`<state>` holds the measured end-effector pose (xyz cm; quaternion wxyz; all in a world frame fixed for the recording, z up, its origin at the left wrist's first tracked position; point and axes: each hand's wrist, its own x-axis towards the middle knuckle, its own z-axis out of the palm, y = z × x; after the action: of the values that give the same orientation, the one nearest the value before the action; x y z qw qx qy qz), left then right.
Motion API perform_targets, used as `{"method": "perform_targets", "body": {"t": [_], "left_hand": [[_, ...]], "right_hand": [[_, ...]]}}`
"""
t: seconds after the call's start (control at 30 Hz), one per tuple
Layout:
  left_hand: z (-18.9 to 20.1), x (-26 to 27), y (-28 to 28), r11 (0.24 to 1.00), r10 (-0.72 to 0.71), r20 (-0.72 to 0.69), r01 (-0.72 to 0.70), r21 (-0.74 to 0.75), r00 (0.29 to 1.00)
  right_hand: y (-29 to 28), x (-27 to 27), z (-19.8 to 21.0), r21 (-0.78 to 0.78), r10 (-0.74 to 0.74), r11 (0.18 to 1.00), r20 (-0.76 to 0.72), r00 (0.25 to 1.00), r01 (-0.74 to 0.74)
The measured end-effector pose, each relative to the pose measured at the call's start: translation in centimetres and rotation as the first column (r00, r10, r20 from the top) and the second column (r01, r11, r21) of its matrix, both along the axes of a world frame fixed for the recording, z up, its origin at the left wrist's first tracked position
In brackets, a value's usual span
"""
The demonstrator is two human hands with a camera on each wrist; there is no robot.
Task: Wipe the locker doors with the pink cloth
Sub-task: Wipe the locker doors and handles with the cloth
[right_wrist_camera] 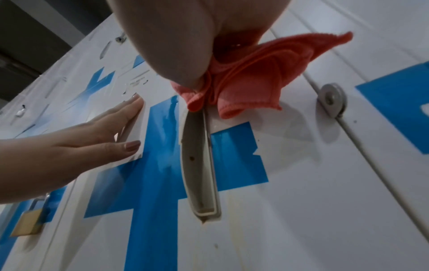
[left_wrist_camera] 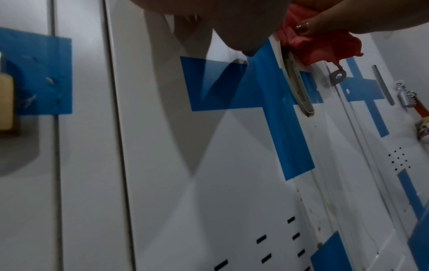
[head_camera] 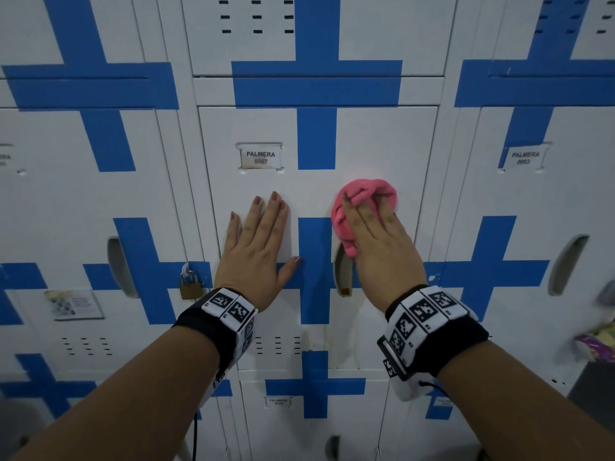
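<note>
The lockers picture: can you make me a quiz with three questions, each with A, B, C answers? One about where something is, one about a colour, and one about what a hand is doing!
1. Where is the brass padlock?
A. left of the left hand
B. above the name label
C. under the cloth

2. What colour is the tape on the locker door?
A. green
B. blue
C. yellow

3. What is the right hand doing?
A. hanging idle
B. pulling the padlock
C. pressing the pink cloth on the door

Answers: 1 A, it hangs beside the left hand. 2 B, blue crosses. 3 C, the cloth is bunched under its fingers.
</note>
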<state>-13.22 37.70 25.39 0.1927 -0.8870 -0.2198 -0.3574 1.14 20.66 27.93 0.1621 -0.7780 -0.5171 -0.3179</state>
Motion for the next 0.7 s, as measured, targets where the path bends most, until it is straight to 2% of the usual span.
{"method": "perform_targets", "body": {"t": [0.2, 0.37, 0.5, 0.7], "left_hand": [[0.1, 0.0, -0.2, 1.000, 0.009, 0.000, -0.009, -0.007, 1.000], [0.0, 0.0, -0.2, 1.000, 0.000, -0.001, 0.000, 0.006, 1.000], [0.0, 0.1, -0.3, 1.000, -0.014, 0.003, 0.014, 0.000, 1.000], [0.1, 0.0, -0.3, 1.000, -0.013, 0.003, 0.013, 0.016, 1.000]], "right_hand": [[0.3, -0.3, 1.7, 0.097, -0.014, 0.995, -0.089, 0.996, 0.023], [1.1, -1.5, 2.7, 0.043, -0.011, 0.999, -0.116, 0.993, 0.016], [1.9, -2.2, 2.7, -0.026, -0.027, 0.999, -0.001, 1.000, 0.027], [2.3, -3.6, 0.8, -0.084, 0.071, 0.994, 0.031, 0.997, -0.068]]}}
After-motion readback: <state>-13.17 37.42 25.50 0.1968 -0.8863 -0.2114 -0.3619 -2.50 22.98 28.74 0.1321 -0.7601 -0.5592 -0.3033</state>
